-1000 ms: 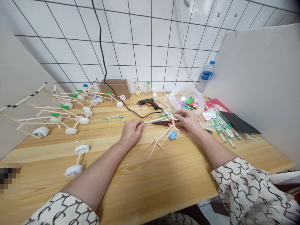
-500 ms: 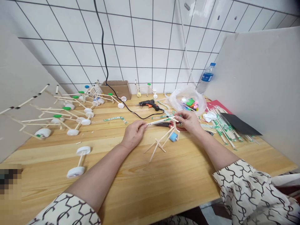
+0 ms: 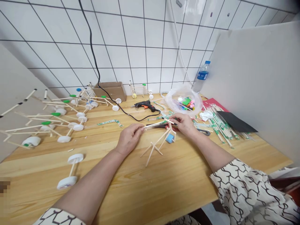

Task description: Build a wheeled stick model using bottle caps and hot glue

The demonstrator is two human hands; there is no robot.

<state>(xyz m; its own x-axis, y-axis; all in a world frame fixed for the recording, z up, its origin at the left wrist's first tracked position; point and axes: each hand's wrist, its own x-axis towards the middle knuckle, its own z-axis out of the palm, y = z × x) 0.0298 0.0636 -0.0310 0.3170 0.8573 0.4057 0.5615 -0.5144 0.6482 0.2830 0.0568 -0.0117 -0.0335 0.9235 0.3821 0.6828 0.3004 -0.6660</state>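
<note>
My left hand [image 3: 130, 137] is closed, pinching the near end of a slim chopstick in a clear, green-printed wrapper [image 3: 155, 124]. My right hand [image 3: 184, 124] is closed around the far end of that chopstick, its fingertips partly hidden. Just in front of the right fingers stands a small frame of wooden sticks [image 3: 153, 146], with a crossbar with black tips at its top and a blue block [image 3: 170, 138] fixed low on it. Behind the frame lie pliers with red handles [image 3: 167, 126], partly covered.
Several stick models with white wheels [image 3: 63, 139] crowd the left. A wheel pair on a stick [image 3: 72, 167] lies nearer. Further back are a glue gun [image 3: 145, 105], a cardboard box [image 3: 112, 90], a plastic bag of coloured bits [image 3: 184, 101] and a bottle [image 3: 202, 76]. Wrapped chopsticks [image 3: 222, 128] lie right.
The camera view has turned, so the scene sits further left. Both hands still hold the wrapped chopstick, which now shows more of its green print.
</note>
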